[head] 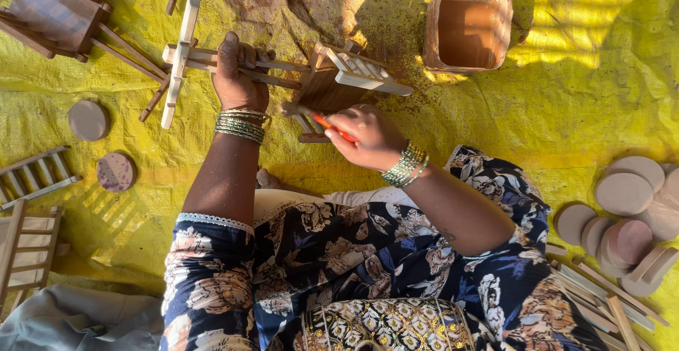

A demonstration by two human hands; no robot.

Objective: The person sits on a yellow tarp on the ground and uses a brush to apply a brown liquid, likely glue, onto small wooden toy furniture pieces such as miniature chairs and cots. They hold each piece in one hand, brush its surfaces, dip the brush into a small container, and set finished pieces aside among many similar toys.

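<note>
**Small wooden cart held and brushed on a yellow sheet**

A small wooden cart point(332, 82) lies on its side near the middle of the far half of the yellow sheet point(580, 110). The left hand point(239, 75) is closed around the cart's long shafts, fingers curled over the thin rods, pinning them down. The right hand point(368, 135) grips an orange-handled brush point(327, 123), its tip touching the dark underside of the cart body.

Just beyond the cart, towards the far edge, stands a brown-stained container point(468, 22), open at the top. In the far left corner rests another wooden cart point(56, 15). Two loose wooden discs point(99, 142) lie towards the left edge, with small ladder-like wooden frames point(32, 202) beside them. At the right edge sits a pile of round wooden discs point(626, 209), and a bundle of thin wooden sticks point(601, 298) lies in the near right corner.
</note>
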